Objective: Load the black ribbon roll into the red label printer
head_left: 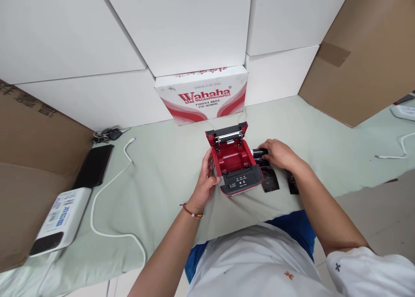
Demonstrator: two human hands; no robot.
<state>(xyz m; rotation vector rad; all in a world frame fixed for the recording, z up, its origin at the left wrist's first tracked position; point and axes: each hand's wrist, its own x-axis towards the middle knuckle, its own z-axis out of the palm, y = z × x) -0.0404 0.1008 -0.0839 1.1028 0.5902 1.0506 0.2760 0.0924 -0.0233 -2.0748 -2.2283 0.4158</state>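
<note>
A small red and black label printer (241,182) rests on the cloth in front of me with its lid (228,135) raised. The red compartment inside shows no roll. My left hand (205,184) grips the printer's left side, thumb on the front corner and fingers along the outer wall. Just right of the printer, my right hand (280,154) has its fingers closed around a small black roll (260,152) with a white end. Below that hand lies a black printed sheet (270,179), and another dark sheet (292,184) is partly hidden under my right forearm.
A white and red water carton (207,98) stands behind the printer against stacked white boxes (194,24). Brown cardboard (359,50) flanks both sides. At left are keys (108,135), a black flat case (94,165), a white device (61,219) and a white cable (110,189).
</note>
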